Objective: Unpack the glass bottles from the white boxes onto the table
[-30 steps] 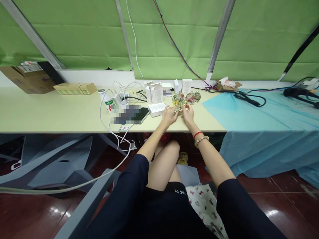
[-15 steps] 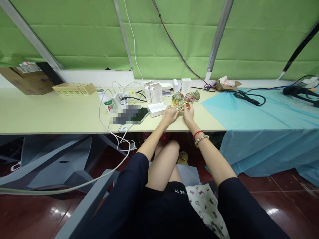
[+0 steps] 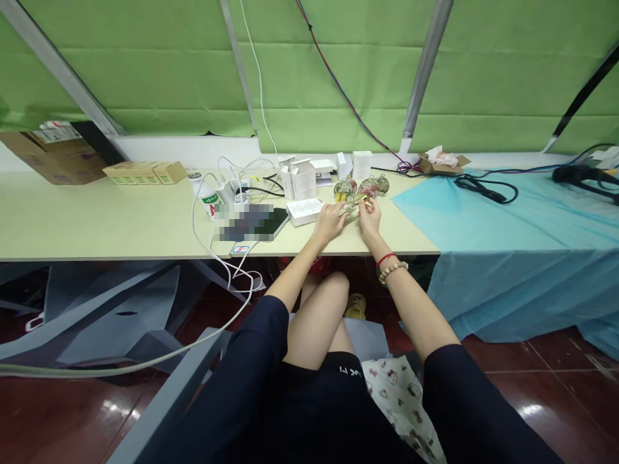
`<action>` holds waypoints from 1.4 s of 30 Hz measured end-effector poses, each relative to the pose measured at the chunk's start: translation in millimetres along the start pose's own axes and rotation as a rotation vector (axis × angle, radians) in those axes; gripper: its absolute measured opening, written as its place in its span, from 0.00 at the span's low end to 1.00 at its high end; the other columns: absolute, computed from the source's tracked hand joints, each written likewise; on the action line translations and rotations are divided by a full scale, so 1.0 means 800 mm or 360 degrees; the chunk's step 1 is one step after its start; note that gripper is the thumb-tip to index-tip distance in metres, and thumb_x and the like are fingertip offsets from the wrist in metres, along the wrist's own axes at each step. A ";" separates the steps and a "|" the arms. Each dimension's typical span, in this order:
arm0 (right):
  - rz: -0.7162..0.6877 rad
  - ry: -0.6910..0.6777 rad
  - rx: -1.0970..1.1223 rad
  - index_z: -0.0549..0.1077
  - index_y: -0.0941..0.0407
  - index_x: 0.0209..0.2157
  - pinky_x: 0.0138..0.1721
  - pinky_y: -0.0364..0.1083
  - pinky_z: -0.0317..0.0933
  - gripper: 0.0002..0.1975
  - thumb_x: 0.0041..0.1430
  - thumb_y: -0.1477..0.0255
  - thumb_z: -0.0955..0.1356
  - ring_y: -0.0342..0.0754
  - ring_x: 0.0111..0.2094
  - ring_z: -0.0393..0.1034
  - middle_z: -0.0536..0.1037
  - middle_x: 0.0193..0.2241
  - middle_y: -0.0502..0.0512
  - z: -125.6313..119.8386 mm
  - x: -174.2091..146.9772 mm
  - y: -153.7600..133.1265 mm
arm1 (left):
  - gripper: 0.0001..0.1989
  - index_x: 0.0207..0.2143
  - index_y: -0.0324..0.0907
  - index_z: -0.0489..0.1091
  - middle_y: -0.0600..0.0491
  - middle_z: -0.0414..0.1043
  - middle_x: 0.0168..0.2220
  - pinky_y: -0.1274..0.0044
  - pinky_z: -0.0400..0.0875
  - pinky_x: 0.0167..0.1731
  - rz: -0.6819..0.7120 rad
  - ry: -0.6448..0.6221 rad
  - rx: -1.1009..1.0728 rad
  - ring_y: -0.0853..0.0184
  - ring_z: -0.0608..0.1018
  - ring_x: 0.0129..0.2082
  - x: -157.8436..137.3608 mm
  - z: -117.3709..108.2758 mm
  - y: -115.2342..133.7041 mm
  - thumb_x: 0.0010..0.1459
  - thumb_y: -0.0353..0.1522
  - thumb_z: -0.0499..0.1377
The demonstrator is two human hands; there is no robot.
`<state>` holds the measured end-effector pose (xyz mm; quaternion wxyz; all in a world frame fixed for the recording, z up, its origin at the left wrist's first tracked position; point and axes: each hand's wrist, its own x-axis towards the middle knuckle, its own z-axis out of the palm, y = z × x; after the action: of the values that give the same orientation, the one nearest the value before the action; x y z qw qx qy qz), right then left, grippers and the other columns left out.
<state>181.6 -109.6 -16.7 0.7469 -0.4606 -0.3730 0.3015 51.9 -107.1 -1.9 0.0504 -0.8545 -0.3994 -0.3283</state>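
My left hand (image 3: 330,221) is closed around a small clear ornament (image 3: 347,208), glass or plastic, near the table's front edge. To its right, my right hand (image 3: 370,218) pinches a small shiny gold piece (image 3: 362,201), which looks like a cap, at the ornament's end. Whether the two pieces touch is too small to tell. Just beyond my fingers lie clear round baubles with coloured filling: one with gold at its base (image 3: 344,187), a reddish one (image 3: 368,187) and a greenish one (image 3: 382,185). Beside my left hand a white box (image 3: 304,211) lies flat.
Several white boxes (image 3: 304,180) stand behind. Left are a dark tablet-like device (image 3: 271,223), partly blurred, a white bottle (image 3: 211,203), white cables (image 3: 244,274) and yellowish boxes (image 3: 145,173). A blue cloth (image 3: 483,222) covers the right side, with a black cable (image 3: 488,189) on it.
My right hand has shifted slightly right, and the gold piece in its fingers sits a little farther from my left hand. My left hand has barely moved.
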 end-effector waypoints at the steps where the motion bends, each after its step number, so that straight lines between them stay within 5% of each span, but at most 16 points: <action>1: -0.0003 0.0004 0.0013 0.64 0.58 0.41 0.28 0.38 0.62 0.17 0.52 0.66 0.68 0.37 0.25 0.66 0.74 0.31 0.52 0.000 -0.001 0.000 | 0.18 0.53 0.37 0.63 0.45 0.73 0.49 0.70 0.61 0.51 -0.0006 0.0000 0.0004 0.61 0.74 0.47 0.000 -0.001 0.001 0.62 0.34 0.50; 9: -0.0022 0.0011 0.0002 0.64 0.59 0.45 0.34 0.39 0.66 0.24 0.46 0.67 0.71 0.42 0.36 0.72 0.76 0.38 0.57 -0.001 -0.005 -0.001 | 0.18 0.52 0.36 0.64 0.45 0.74 0.48 0.71 0.60 0.50 -0.0014 -0.0027 0.0018 0.61 0.74 0.46 0.000 -0.004 0.005 0.62 0.34 0.50; 21: 0.0166 0.0028 0.0083 0.68 0.59 0.42 0.20 0.36 0.57 0.25 0.41 0.66 0.73 0.38 0.25 0.67 0.77 0.34 0.55 0.004 0.001 -0.010 | 0.19 0.53 0.36 0.64 0.44 0.75 0.46 0.71 0.60 0.49 -0.0054 -0.0035 0.0052 0.61 0.74 0.46 0.000 -0.004 -0.001 0.62 0.35 0.52; 33: 0.0422 -0.0334 0.0009 0.71 0.54 0.37 0.17 0.34 0.53 0.26 0.33 0.62 0.77 0.35 0.22 0.63 0.74 0.28 0.46 -0.001 0.026 -0.013 | 0.20 0.56 0.37 0.61 0.44 0.75 0.44 0.71 0.59 0.54 -0.0332 0.0008 -0.0001 0.63 0.75 0.44 -0.002 -0.004 -0.001 0.61 0.31 0.52; 42: 0.0547 -0.0353 0.0024 0.73 0.53 0.37 0.21 0.35 0.59 0.17 0.46 0.59 0.72 0.36 0.26 0.67 0.77 0.42 0.50 0.026 0.014 -0.019 | 0.20 0.56 0.38 0.60 0.45 0.75 0.43 0.71 0.60 0.56 -0.0597 0.0081 -0.0127 0.62 0.75 0.46 -0.008 -0.004 -0.002 0.62 0.32 0.51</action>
<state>171.5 -97.1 6.6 0.6422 -0.4758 -0.3665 0.4762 45.8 -111.0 -3.1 -0.0356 -0.7578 -0.5370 -0.3690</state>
